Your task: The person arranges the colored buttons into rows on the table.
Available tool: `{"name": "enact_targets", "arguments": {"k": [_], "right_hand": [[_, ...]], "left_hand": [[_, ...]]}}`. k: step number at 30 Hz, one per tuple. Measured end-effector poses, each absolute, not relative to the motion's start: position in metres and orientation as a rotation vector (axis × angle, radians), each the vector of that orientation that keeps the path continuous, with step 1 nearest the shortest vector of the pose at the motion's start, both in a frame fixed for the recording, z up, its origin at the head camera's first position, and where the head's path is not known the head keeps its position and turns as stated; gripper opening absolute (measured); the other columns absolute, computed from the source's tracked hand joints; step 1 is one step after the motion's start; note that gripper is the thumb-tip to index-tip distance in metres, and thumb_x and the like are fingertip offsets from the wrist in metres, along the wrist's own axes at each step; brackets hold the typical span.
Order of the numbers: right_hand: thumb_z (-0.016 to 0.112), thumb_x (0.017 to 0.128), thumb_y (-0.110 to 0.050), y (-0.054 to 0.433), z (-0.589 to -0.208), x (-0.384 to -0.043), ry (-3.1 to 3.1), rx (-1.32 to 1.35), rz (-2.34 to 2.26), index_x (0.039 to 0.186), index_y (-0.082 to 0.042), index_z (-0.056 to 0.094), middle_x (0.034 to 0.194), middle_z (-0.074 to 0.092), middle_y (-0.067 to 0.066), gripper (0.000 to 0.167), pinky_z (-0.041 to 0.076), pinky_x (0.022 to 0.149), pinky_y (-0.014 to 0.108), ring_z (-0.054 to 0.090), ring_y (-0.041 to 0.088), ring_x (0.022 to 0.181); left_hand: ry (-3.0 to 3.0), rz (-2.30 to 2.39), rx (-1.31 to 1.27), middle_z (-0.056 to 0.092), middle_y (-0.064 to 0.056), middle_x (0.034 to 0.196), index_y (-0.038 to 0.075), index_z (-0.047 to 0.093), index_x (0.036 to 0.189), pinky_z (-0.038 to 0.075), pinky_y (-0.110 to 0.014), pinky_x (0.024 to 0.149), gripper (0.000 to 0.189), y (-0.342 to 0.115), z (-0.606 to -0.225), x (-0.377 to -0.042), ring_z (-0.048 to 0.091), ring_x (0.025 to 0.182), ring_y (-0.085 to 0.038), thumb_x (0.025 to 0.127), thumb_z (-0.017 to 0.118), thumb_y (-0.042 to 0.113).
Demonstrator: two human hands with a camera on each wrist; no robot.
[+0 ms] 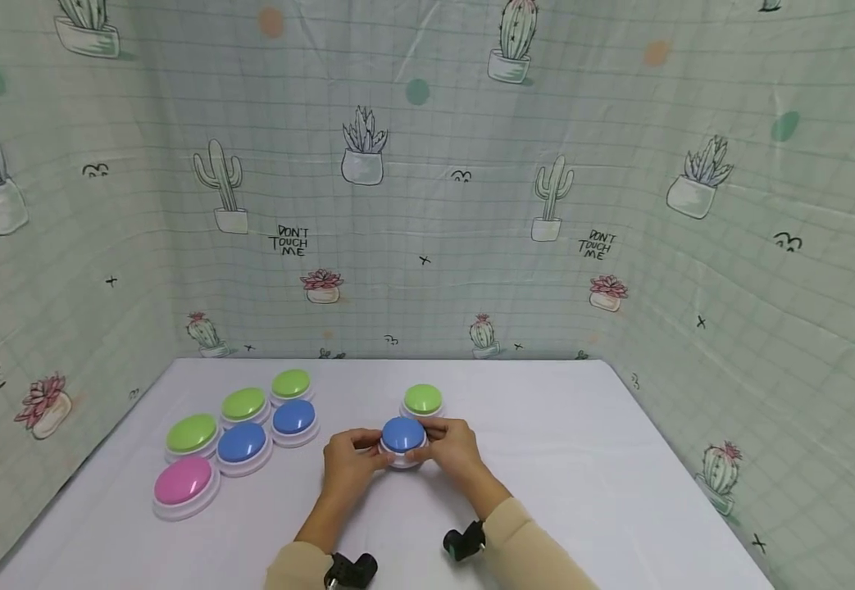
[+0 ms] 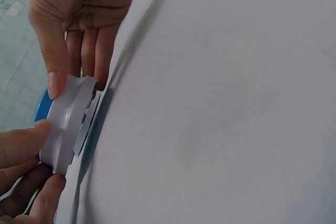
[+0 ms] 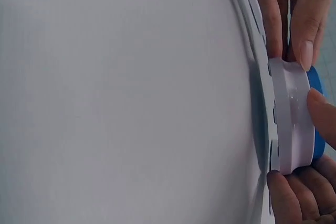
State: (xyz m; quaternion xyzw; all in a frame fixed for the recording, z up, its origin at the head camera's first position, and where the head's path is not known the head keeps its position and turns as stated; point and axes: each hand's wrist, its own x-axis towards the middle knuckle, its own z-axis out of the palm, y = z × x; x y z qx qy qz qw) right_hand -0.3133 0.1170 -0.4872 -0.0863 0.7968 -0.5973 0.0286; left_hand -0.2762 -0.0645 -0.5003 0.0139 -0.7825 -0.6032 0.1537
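Note:
A round push button with a blue dome (image 1: 402, 434) and a white base (image 2: 65, 124) is between my two hands, close over the white table. My left hand (image 1: 348, 467) grips its left side, thumb at the front of the base. From the other side my right hand (image 1: 457, 449) holds it, fingers behind and thumb at the front rim. In the right wrist view the base (image 3: 294, 119) stands on edge, with fingertips at both ends. Just behind it is a green-domed button (image 1: 423, 399), its lower front partly covered by the blue one and my right fingers.
On the left of the table (image 1: 560, 459) several more buttons sit in a close group: a pink one (image 1: 183, 481), two blue ones, such as this one (image 1: 242, 443), and green ones, such as this one (image 1: 192, 433). A cactus-print cloth (image 1: 412, 311) hangs round the back and sides.

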Motion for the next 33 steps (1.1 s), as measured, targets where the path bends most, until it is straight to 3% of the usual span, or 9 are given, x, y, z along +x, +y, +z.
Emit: {"name": "enact_targets", "arguments": {"k": [18,33], "right_hand": [[0.092,0.072,0.004,0.174,-0.483,-0.324,2.604,-0.098,-1.816,0.132,0.007,0.069,0.128,0.07,0.023,0.064,0.049,0.111,0.051,0.063,0.038,0.128],[0.085,0.074,0.014,0.197,-0.485,-0.338,2.607,0.015,-1.95,0.138,0.012,0.061,0.138,0.063,0.029,0.068,0.046,0.114,0.05,0.056,0.041,0.136]], "left_hand": [[-2.239,-1.836,-0.081,0.071,-0.029,0.114,-0.014,0.072,0.115,0.063,-0.031,0.086,0.041,-0.002,-0.501,-0.297,0.074,0.106,-0.041,0.075,0.083,-0.019],[-2.257,-1.949,-0.213,0.06,-0.036,0.138,-0.019,0.061,0.132,0.05,-0.039,0.108,0.057,0.034,-0.501,-0.31,0.056,0.133,-0.047,0.079,0.08,-0.017]]}}
